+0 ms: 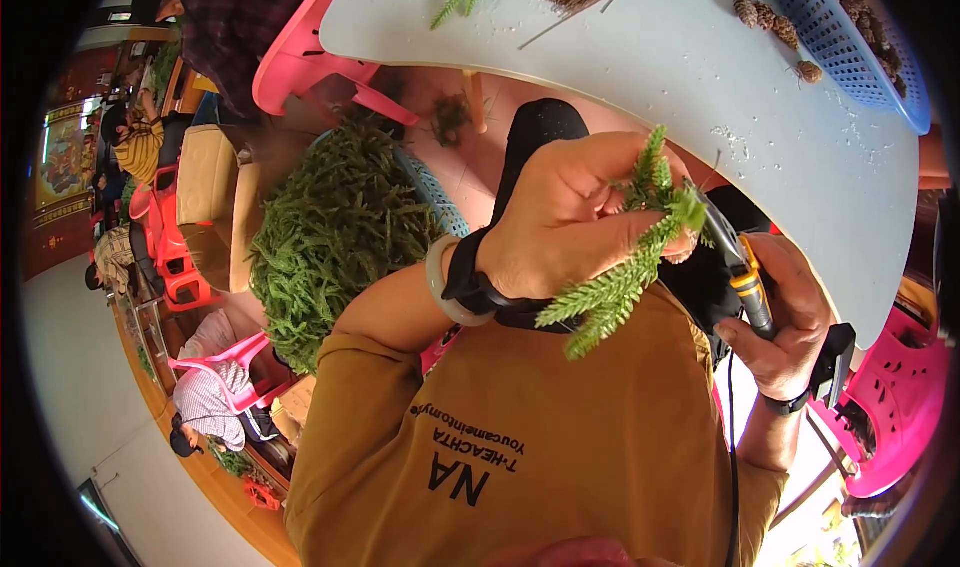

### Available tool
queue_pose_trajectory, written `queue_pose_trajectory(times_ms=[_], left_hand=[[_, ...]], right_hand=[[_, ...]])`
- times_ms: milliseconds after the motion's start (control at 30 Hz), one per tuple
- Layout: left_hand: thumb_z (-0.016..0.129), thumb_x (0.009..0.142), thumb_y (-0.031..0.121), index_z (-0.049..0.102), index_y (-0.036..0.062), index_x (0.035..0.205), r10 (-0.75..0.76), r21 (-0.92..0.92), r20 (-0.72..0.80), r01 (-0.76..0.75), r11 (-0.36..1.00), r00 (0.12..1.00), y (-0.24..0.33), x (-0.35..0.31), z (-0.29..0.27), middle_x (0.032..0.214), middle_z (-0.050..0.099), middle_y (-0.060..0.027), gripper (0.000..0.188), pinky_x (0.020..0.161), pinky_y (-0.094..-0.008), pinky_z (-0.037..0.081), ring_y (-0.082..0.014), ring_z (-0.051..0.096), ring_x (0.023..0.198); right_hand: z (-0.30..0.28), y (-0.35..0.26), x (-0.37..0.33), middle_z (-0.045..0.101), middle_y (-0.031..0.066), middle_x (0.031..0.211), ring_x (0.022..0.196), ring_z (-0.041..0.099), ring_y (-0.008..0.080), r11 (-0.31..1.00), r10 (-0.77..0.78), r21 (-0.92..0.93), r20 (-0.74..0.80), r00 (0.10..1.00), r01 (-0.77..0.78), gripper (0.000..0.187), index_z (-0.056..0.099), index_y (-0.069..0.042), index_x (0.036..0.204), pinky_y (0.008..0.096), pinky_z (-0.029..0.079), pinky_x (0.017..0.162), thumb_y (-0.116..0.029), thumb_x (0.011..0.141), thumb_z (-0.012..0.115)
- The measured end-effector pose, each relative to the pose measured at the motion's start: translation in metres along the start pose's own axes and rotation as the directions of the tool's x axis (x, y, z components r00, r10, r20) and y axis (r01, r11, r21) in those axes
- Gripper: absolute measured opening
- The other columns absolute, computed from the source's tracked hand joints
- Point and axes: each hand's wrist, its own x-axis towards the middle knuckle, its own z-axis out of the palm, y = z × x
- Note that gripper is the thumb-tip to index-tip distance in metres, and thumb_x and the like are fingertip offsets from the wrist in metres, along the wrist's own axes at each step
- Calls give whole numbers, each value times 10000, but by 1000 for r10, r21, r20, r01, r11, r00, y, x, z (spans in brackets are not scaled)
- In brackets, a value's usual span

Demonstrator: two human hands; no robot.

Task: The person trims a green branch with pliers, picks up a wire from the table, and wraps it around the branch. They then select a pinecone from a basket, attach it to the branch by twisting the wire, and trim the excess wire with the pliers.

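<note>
Centre frame, your left hand [575,222] pinches the sprig [622,285], likely light, springy; hold its base. Right hand [792,312] wraps pliers [741,269].

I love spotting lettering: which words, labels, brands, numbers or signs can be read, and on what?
Mustard shirt: several lines of dark print, upside down, partly legible; wording not copied.
Pliers: any marking is too small to read.
Red-and-gold wall panel: too blurred to read.

Green sprig [612,302] partly out of view behind left fingers [612,239].
</note>
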Motion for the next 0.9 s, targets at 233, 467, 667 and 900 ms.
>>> queue_pose_trajectory(times_ms=[233,467,667,900], left_hand=[[658,769,-54,557,-47,1010,350,405,68,-346,846,934,-13,-8,-1,908,613,-135,262,688,-262,491,-161,622,814],[705,738,-29,565,-26,1017,528,724,335,-571,386,781,0,-6,-3,968,609,-173,312,698,-287,504,-198,628,814],[755,699,-2,580,-13,999,584,832,427,-553,45,690,5,-12,-3,983,596,-197,347,674,-296,519,-214,632,810],[745,680,-76,603,-4,986,634,783,598,-527,-331,490,-2,-23,-24,1021,583,-209,345,607,-276,555,-250,635,823]], right_hand=[[-2,-16,-10,527,167,1134,960,577,220,999,-1,-46,-4,1000,1,641,538,85,1175,294,469,823,-76,588,738],[4,-36,-32,531,178,1106,936,576,222,993,111,-22,-40,993,-112,676,536,95,1170,290,473,796,-122,565,745],[10,-44,-34,538,189,1087,917,574,233,992,111,-51,-4,994,-111,705,533,102,1172,284,476,776,-140,548,753],[28,-36,-29,537,210,1095,905,579,234,996,48,-74,4,999,-47,700,530,106,1178,290,496,747,-150,569,760]])
